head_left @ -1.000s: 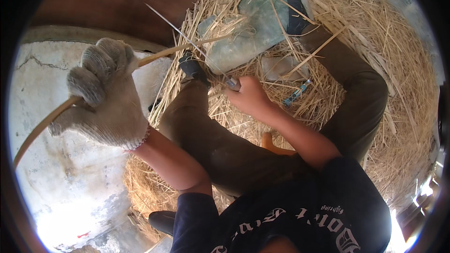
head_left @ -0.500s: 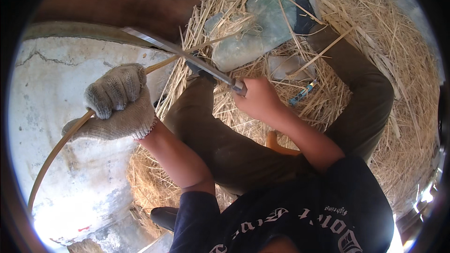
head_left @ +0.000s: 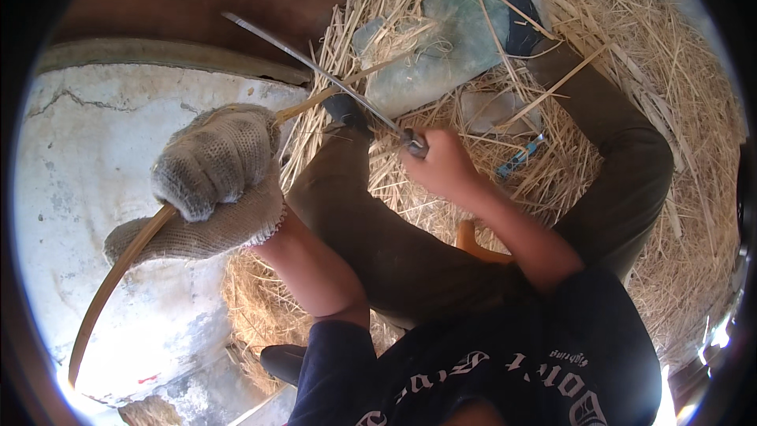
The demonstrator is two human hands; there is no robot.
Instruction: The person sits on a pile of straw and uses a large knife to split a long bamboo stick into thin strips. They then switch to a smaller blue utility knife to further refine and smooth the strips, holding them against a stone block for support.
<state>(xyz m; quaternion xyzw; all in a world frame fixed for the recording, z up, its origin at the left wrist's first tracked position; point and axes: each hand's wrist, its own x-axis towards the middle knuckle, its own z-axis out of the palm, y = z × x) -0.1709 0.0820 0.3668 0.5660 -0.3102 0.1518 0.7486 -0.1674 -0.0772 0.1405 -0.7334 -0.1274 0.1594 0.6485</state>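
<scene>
The left hand (head_left: 209,181), wearing a grey knitted work glove, is gripping a long, thin, curved strip of tan cane (head_left: 118,284) in a closed fist. The strip is running from the lower left, over the pale cracked concrete slab (head_left: 71,158), through the fist and on toward the straw. The bare right hand (head_left: 441,166) is clasping the handle of a long, narrow, grey metal blade (head_left: 307,63), fingers wrapped shut around it. The blade is pointing up and to the left, crossing above the cane strip just beyond the glove. Loose yellow straw (head_left: 646,55) is covering the ground around the person's olive-trousered legs (head_left: 378,229). A pale green flat stone (head_left: 457,39) is lying in the straw.
</scene>
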